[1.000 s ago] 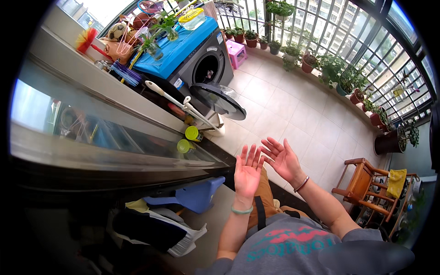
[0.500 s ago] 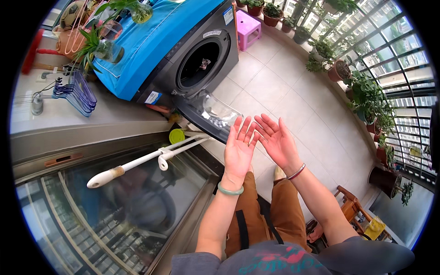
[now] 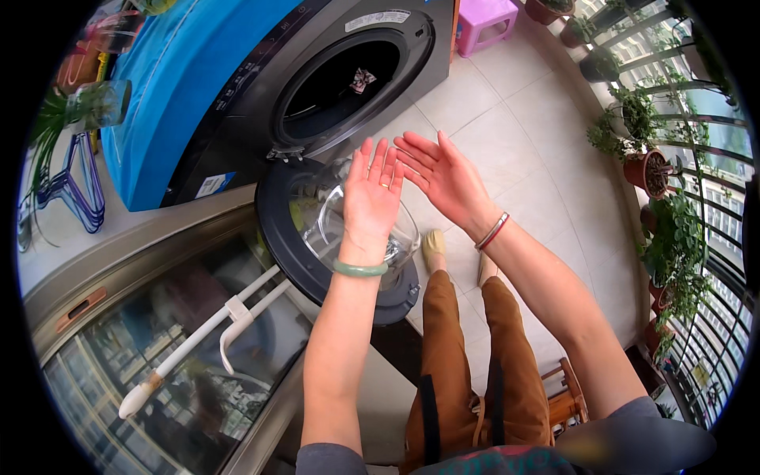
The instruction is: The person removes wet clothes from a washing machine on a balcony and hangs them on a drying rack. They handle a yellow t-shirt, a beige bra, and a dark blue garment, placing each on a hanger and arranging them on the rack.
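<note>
My left hand (image 3: 372, 194) is raised palm up with the fingers spread and holds nothing; a green bangle sits on its wrist. My right hand (image 3: 445, 176) is beside it, palm up, fingers apart, empty, with a red cord at the wrist. Both hover above the open round door (image 3: 305, 265) of a grey front-loading washing machine (image 3: 261, 103). The drum opening (image 3: 340, 79) is dark, with a small piece of patterned cloth (image 3: 362, 77) inside it.
A blue cover (image 3: 170, 87) lies on top of the machine. Blue hangers (image 3: 75, 186) and a glass sliding door with a white handle (image 3: 198, 340) are at the left. A pink stool (image 3: 487, 20) and potted plants (image 3: 657, 170) along a railing stand on the tiled floor.
The view has closed in on the washing machine, which now fills the upper frame. Both open hands stay raised side by side, now over the machine's open door.
</note>
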The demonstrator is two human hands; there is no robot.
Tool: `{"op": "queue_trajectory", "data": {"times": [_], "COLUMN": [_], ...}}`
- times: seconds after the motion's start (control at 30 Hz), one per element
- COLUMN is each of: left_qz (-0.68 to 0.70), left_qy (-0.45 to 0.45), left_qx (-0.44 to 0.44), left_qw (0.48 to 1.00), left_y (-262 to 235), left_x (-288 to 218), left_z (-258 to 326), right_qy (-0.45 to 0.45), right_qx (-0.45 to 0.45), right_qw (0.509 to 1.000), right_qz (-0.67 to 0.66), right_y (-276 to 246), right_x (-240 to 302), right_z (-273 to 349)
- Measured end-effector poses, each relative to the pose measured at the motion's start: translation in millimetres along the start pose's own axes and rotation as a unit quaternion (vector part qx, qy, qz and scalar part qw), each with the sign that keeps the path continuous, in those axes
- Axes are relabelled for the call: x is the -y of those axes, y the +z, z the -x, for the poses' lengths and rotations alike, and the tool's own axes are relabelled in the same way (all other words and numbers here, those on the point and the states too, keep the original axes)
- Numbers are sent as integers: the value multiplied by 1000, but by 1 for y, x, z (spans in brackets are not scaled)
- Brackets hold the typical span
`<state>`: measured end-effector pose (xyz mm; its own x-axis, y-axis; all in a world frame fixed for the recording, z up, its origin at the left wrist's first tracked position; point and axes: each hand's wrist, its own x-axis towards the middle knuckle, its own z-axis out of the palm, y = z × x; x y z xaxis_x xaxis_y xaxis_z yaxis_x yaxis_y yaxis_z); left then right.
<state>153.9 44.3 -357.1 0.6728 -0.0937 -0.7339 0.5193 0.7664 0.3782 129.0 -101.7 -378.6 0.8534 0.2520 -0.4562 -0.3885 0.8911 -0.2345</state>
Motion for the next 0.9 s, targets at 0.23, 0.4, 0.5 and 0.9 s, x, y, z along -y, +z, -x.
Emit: {"op": "queue_trajectory", "data": {"times": [0.23,0.4,0.5,0.9], "left_qz": [-66,-77,-104,-407], "left_qy": [84,114,123,-35], "left_qx": [-104,-206,-191,-124], "left_qw": [989,969,968,904], "left_y": [-4,-18,-31,-12], "left_x": [-52,-96,-116,-7], "left_z": [-142,-234,-264,-95], "right_qy": [29,46,56,159], "right_qx": [14,6,7,-32], "right_qw": [999,998,997,983], "right_qz": [30,46,47,90], "right_y": [-24,-43,-55,-31], "right_x": [-5,-13,-17,-18], "right_z": [-120,-174,-192,-205]}}
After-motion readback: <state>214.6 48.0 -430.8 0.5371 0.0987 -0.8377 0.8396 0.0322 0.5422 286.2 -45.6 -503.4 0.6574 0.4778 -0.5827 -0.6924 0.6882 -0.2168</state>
